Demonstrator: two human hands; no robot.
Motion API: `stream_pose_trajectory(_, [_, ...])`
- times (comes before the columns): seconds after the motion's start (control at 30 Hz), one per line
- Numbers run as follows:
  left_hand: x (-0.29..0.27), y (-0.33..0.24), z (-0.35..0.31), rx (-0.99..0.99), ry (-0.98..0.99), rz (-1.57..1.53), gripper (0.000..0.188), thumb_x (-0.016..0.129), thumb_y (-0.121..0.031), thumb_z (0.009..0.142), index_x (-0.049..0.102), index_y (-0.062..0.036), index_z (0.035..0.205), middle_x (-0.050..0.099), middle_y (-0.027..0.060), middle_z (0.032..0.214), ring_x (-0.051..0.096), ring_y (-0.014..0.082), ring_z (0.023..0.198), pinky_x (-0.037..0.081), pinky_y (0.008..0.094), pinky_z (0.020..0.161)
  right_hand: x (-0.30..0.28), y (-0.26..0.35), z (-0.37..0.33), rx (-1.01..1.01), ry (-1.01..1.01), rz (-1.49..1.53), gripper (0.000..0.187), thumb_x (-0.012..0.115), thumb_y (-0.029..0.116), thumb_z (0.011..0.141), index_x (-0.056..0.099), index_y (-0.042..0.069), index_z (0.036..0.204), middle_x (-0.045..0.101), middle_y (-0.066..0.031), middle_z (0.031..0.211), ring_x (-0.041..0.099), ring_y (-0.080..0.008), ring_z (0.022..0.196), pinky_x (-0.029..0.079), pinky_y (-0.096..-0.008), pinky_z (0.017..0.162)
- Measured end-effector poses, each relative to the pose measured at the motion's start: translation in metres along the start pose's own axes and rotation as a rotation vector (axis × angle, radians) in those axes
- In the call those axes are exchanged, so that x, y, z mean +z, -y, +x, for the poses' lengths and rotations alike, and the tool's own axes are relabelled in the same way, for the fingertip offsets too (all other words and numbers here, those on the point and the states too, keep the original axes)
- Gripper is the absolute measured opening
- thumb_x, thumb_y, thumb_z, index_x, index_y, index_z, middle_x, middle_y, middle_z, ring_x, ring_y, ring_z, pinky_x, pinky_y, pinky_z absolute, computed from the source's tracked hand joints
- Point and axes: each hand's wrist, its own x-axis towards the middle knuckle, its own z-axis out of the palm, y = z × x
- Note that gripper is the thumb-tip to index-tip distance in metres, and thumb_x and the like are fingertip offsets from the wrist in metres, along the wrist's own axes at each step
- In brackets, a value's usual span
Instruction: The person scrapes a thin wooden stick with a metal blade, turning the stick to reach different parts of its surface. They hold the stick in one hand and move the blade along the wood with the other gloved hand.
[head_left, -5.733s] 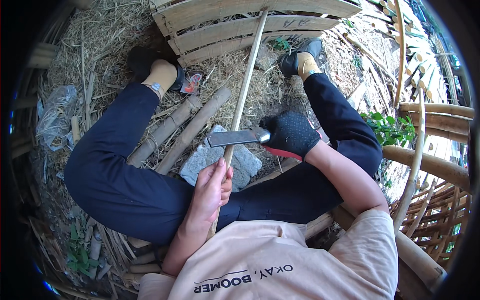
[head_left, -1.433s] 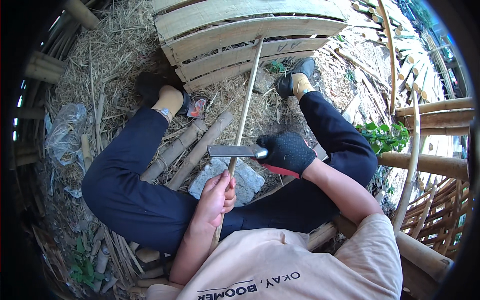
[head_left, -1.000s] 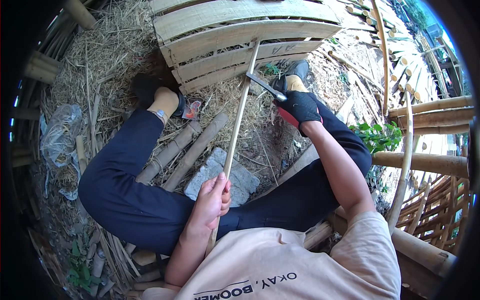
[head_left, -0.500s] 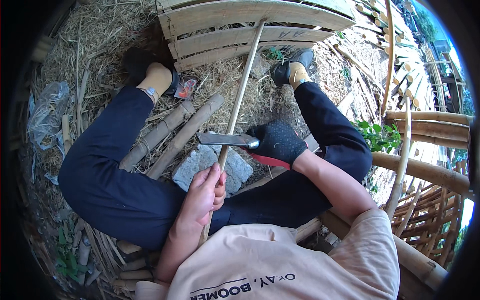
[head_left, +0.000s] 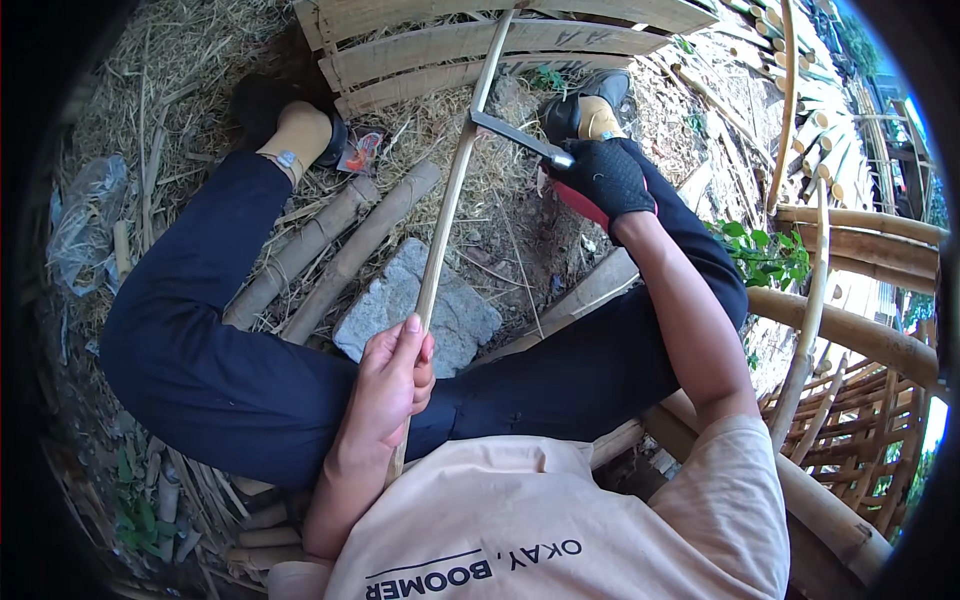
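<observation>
A long, thin bamboo strip (head_left: 440, 245) slants from my torso up to the wooden crate (head_left: 440, 60). My left hand (head_left: 393, 378), bare, is closed around its lower part. My right hand (head_left: 603, 185), in a black and red glove, grips a knife (head_left: 520, 138) with a flat metal blade. The blade reaches left, and its end touches the strip well above my left hand. The knife's handle is hidden inside the glove. Below the strip's middle lies a rough grey stone block (head_left: 425, 305), between my legs.
Two bamboo poles (head_left: 365, 250) lie on the straw-covered ground by my left leg. A clear plastic bag (head_left: 85, 225) is at far left. Bamboo rails (head_left: 850, 340) and a woven bamboo basket (head_left: 850, 440) stand at right, with cut bamboo (head_left: 815, 150) stacked beyond.
My right hand has moved the knife up and away along the strip, from above the stone toward the crate. My left hand still holds the strip, slightly lower and further left.
</observation>
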Motion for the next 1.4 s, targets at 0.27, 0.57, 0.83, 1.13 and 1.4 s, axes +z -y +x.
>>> stream_pose_trajectory(0.27, [0.002, 0.000, 0.004, 0.015, 0.064, -0.054, 0.036, 0.040, -0.036, 0.109, 0.047, -0.0131, 0.082, 0.026, -0.0111, 0.055, 0.019, -0.0010, 0.040, 0.015, 0.0194, 0.035, 0.005, 0.046, -0.054, -0.189, 0.142, 0.202, 0.036, 0.075, 0.041, 0.083, 0.074, 0.009, 0.099, 0.070, -0.0171, 0.080, 0.069, -0.0354, 0.075, 0.054, -0.0408, 0.070])
stream_pose_trajectory(0.57, [-0.001, 0.004, 0.001, -0.002, 0.041, -0.057, 0.039, 0.041, -0.040, 0.108, 0.046, -0.0131, 0.079, 0.028, -0.0114, 0.055, 0.021, -0.0013, 0.041, 0.013, 0.0197, 0.036, 0.027, 0.061, -0.067, -0.353, 0.185, 0.149, 0.026, 0.067, 0.035, 0.080, 0.071, 0.010, 0.084, 0.068, -0.0191, 0.077, 0.067, -0.0403, 0.074, 0.054, -0.0472, 0.069])
stream_pose_trajectory(0.83, [0.000, 0.005, 0.001, 0.038, -0.003, 0.015, 0.037, 0.041, -0.038, 0.108, 0.045, -0.0139, 0.081, 0.026, -0.0106, 0.053, 0.019, -0.0011, 0.039, 0.014, 0.0196, 0.033, 0.021, 0.028, -0.023, -0.105, 0.067, 0.039, 0.029, 0.065, 0.035, 0.083, 0.074, 0.012, 0.097, 0.072, -0.0180, 0.085, 0.070, -0.0369, 0.081, 0.056, -0.0451, 0.077])
stream_pose_trajectory(1.13, [0.001, 0.002, 0.003, 0.014, 0.014, -0.037, 0.036, 0.042, -0.037, 0.108, 0.046, -0.0126, 0.082, 0.024, -0.0115, 0.054, 0.018, -0.0014, 0.039, 0.014, 0.0192, 0.033, 0.009, 0.039, -0.032, -0.078, 0.036, 0.188, 0.038, 0.067, 0.047, 0.086, 0.074, 0.011, 0.096, 0.071, -0.0171, 0.085, 0.070, -0.0361, 0.082, 0.054, -0.0435, 0.074])
stream_pose_trajectory(1.4, [0.002, 0.005, 0.001, 0.038, -0.076, 0.091, 0.035, 0.041, -0.037, 0.108, 0.046, -0.0130, 0.083, 0.025, -0.0116, 0.055, 0.018, -0.0022, 0.041, 0.013, 0.0186, 0.035, 0.027, 0.072, -0.076, -0.366, 0.203, 0.123, 0.022, 0.065, 0.027, 0.078, 0.073, 0.011, 0.091, 0.070, -0.0187, 0.079, 0.069, -0.0388, 0.077, 0.055, -0.0459, 0.071])
